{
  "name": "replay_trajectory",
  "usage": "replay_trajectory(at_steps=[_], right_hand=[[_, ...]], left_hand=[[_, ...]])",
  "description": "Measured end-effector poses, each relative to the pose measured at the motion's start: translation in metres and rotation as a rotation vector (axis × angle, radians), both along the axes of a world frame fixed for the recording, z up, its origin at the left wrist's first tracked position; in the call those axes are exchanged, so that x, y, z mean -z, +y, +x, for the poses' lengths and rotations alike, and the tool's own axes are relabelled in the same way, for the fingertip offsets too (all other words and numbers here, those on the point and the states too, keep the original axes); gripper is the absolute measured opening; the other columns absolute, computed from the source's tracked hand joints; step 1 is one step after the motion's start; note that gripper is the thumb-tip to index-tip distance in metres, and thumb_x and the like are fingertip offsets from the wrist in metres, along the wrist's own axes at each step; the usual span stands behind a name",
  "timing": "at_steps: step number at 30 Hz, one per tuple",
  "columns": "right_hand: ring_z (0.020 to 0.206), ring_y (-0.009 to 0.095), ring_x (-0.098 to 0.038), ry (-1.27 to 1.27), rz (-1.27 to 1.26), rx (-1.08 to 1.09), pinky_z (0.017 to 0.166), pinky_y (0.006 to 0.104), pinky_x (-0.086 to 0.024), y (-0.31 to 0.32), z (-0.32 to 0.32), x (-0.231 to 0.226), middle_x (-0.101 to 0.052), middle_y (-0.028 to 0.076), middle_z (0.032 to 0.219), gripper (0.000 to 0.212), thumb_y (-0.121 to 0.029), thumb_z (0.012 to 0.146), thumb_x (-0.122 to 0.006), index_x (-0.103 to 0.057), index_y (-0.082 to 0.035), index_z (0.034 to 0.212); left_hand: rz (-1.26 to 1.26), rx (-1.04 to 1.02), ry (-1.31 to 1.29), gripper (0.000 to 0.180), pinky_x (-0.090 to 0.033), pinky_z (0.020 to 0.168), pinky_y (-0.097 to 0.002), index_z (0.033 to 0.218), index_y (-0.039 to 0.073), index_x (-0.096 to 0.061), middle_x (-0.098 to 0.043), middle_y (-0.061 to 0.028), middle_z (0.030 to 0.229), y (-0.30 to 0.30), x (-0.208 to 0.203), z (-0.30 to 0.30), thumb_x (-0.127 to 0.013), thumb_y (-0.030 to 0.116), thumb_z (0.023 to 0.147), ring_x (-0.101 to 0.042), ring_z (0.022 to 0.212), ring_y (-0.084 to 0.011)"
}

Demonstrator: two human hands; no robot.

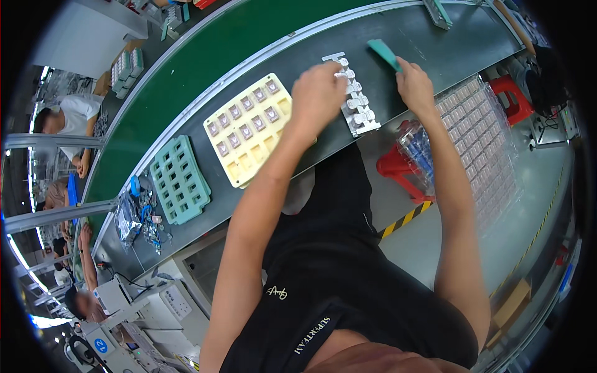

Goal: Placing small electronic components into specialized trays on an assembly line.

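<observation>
My left hand (318,94) is curled at the left side of a white strip-shaped fixture (367,127), its fingers bent together and slightly blurred. Whatever they pinch, if anything, is hidden. Small white rounded parts (356,99) sit in a row along that fixture. Farther right, my right hand (415,86) grips the lower end of a flat teal-green bar (383,53), which points up and left above the dark bench. Left of the fixture, partly behind my left arm, lies a cream tray (235,168) with small clear-and-brown square pieces (247,103) in several pockets; other pockets hold none.
A green slotted tray (180,180) and bagged small parts (129,217) lie at left. Beyond the dark bench (472,37) runs a green belt (155,99). Below right are a red stool (398,165) and clear plastic trays (476,137). Co-workers (79,115) sit far left.
</observation>
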State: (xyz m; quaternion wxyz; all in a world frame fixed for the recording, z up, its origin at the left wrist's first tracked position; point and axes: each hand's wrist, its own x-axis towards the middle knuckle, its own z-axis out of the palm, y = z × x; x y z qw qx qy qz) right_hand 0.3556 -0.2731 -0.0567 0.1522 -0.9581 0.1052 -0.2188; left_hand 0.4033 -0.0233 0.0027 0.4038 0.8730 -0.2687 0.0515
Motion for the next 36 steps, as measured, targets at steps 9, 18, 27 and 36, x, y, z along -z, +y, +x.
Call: replay_trajectory(at_steps=[9,18,27,36], right_hand=[[0.080,0.028,-0.070,0.124,0.604,-0.241,0.075,0.0355,-0.053,0.054,0.073,0.002,-0.073,0.017,0.087,0.047,-0.044,0.083,-0.071,-0.074,0.000,0.097],[0.072,0.009,-0.062,0.393,0.862,-0.231,0.063,0.0251,-0.052,0.047,0.084,-0.013,-0.069,0.003,0.082,0.037,-0.035,0.084,-0.074,-0.073,-0.002,0.101],[0.075,0.018,-0.066,0.060,0.606,-0.431,0.070,0.0312,-0.051,0.096,0.051,-0.063,-0.071,0.012,0.084,0.031,-0.019,0.094,-0.057,-0.068,-0.006,0.120],[0.076,0.034,-0.064,-0.050,0.242,-0.576,0.068,0.0436,-0.051,0.199,0.034,-0.032,-0.065,0.014,0.085,0.013,-0.016,0.086,-0.065,-0.063,-0.003,0.090]], left_hand=[[0.112,-0.094,-0.021,0.027,-0.054,0.077,-0.0431,0.097,0.011,-0.075,-0.072,-0.0151,0.086,-0.021,0.036,0.052,-0.068,0.032,0.080,-0.069,0.086,-0.0365],[0.131,-0.062,-0.101,0.015,-0.054,0.076,-0.0449,0.084,0.005,-0.071,-0.071,-0.0149,0.082,-0.016,0.038,0.065,-0.066,0.018,0.078,-0.068,0.081,-0.0365],[-0.116,-0.224,-0.209,0.017,-0.053,0.073,-0.0370,0.094,0.003,-0.068,-0.070,-0.0150,0.084,0.095,-0.027,0.020,-0.058,0.012,0.085,-0.069,0.078,-0.0288],[-0.056,-0.411,-0.173,0.011,-0.050,0.063,-0.0270,0.092,0.000,-0.069,-0.065,-0.0094,0.087,0.215,0.004,-0.067,-0.060,-0.001,0.086,-0.063,0.069,-0.0176]])
